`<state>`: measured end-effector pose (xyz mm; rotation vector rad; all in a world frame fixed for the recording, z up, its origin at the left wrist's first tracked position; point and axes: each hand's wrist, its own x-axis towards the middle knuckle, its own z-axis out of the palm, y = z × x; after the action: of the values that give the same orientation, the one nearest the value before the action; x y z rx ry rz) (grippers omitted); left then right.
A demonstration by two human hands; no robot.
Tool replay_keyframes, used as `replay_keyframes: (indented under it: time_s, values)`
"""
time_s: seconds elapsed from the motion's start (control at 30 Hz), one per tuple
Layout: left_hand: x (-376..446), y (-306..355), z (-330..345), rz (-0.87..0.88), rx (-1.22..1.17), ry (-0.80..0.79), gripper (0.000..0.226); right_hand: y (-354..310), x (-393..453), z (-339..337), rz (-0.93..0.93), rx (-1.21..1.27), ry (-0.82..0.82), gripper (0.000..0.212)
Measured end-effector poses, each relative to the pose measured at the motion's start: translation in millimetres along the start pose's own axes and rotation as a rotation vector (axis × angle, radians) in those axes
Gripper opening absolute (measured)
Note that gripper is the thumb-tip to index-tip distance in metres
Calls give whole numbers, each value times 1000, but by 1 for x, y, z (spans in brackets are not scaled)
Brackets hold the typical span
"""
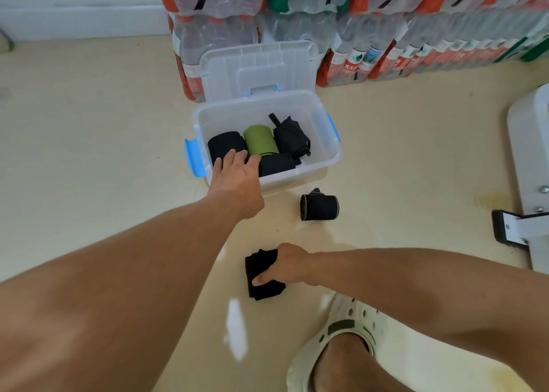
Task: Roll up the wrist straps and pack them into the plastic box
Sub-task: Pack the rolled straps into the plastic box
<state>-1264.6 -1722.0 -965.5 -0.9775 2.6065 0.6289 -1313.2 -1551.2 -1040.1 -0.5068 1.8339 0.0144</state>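
- Your left hand (236, 172) reaches over the near rim of the plastic box (323, 154). Its fingers look loosely extended over the black rolls inside; you can't tell whether they grip one.
- Inside the box lie soft fabric cylinders: a black roll (224, 145), a green roll (260, 140), a looser dark bundle (292, 136) and another black roll (277, 164) at the front. That bundle may well unroll if you nudge it.
- The box wall is thin translucent plastic with blue latches (193, 160). Leaning on its rim could slide it on the glossy floor (89, 154).
- Your right hand (286, 265) pinches a floppy black strap (261, 276) on the floor, thumb pressed on top. It is not tightly rolled and could spring open.
- A tight black roll (319, 207) waits on the floor just beside the box; it could roll away.
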Motion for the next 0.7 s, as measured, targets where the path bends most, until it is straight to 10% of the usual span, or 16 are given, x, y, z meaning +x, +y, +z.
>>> replay_keyframes:
  time_s: [0.37, 0.57, 0.7]
  values:
    - [-2, -7, -5, -17, -30, 42, 88, -15, -33, -29, -324, -23, 63, 74]
    - [-5, -16, -12, -47, -60, 42, 84, -37, -88, -149, -364, -87, -176, 51]
    - [-2, -21, -13, -72, -68, 42, 83, -68, -107, -215, -500, 143, 120, 64]
